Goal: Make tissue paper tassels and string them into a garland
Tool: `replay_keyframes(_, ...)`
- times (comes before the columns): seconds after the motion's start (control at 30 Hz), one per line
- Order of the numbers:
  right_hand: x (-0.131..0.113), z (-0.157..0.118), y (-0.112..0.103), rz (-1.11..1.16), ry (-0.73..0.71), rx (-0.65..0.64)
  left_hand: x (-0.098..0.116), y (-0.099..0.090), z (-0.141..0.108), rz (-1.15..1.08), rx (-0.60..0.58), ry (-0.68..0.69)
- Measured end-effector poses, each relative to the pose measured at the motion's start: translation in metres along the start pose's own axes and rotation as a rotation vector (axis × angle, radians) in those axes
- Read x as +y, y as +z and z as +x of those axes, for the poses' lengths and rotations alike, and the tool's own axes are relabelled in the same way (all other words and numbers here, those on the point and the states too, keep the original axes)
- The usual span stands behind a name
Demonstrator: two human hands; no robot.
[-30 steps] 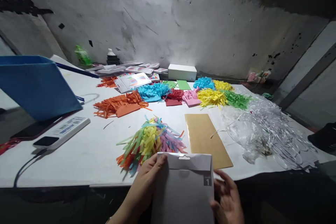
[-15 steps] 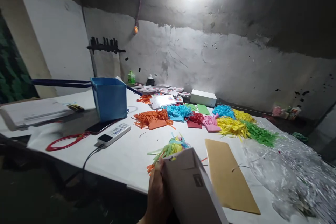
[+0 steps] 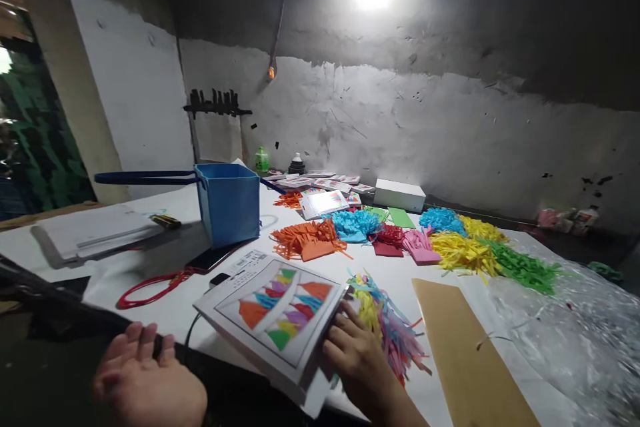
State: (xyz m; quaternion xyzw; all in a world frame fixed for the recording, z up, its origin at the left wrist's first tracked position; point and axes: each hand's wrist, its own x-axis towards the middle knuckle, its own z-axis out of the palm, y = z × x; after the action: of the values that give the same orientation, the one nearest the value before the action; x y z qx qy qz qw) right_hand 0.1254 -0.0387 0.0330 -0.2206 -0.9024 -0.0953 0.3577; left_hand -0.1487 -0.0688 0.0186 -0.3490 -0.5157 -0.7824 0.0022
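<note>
A white cardboard box point(image 3: 285, 310) printed with colourful tassel bunting tilts over the table's front edge, a loose flap showing at its near right corner. My right hand point(image 3: 357, 353) grips the box along its right side, fingers curled at the edge; the thumb is hidden. To the left, my left hand point(image 3: 150, 373) is palm up, slightly blurred, with fingers apart and nothing in it. Just beyond my right hand lies a bunch of multicoloured paper tassels point(image 3: 387, 320), partly covered by that hand.
A blue bin point(image 3: 230, 207) with straps, papers point(image 3: 100, 230) and a red cable point(image 3: 150, 293) occupy the left side. Coloured tassel bundles point(image 3: 465, 250) and printed boxes point(image 3: 325, 203) line the back. Brown cardboard point(image 3: 467, 347) and clear plastic wrap point(image 3: 560, 340) lie right.
The box has turned from its plain side to its printed face and shifted left. My left hand has let go and moved left. My right hand has come into view at the box.
</note>
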Motion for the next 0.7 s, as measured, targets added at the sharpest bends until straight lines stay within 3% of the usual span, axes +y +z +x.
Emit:
replay_keyframes(0.07,0.010,0.009,0.028,0.015,0.021,-0.089,-0.003,-0.002,-0.004,-0.030,-0.090,-0.004)
replay_keyframes(0.17,0.022,0.004,0.042,0.018,0.163,-0.073,-0.007,0.012,-0.029,0.205,-0.516,0.096)
replay_keyframes(0.23,0.029,-0.002,0.037,-0.063,0.367,-0.015,-0.009,0.029,-0.051,0.380,-0.758,0.249)
replay_keyframes(0.3,0.036,-0.007,0.036,-0.213,0.631,-0.018,-0.011,0.046,-0.071,0.500,-0.897,0.392)
replay_keyframes(0.4,0.045,-0.021,0.050,-0.331,0.869,-0.187,-0.011,0.065,-0.091,0.656,-1.012,0.478)
replay_keyframes(0.47,0.053,-0.037,0.062,-0.299,0.840,-0.239,-0.012,0.070,-0.094,0.729,-1.082,0.453)
replay_keyframes(0.53,0.064,-0.057,0.063,-0.264,0.773,-0.199,-0.011,0.070,-0.091,0.762,-1.122,0.408)
replay_keyframes(0.6,0.076,-0.074,0.048,-0.237,0.740,-0.149,-0.010,0.067,-0.085,0.751,-1.137,0.373)
replay_keyframes(0.7,0.084,-0.086,0.008,-0.095,0.731,-0.063,-0.005,0.063,-0.077,0.684,-1.130,0.344)
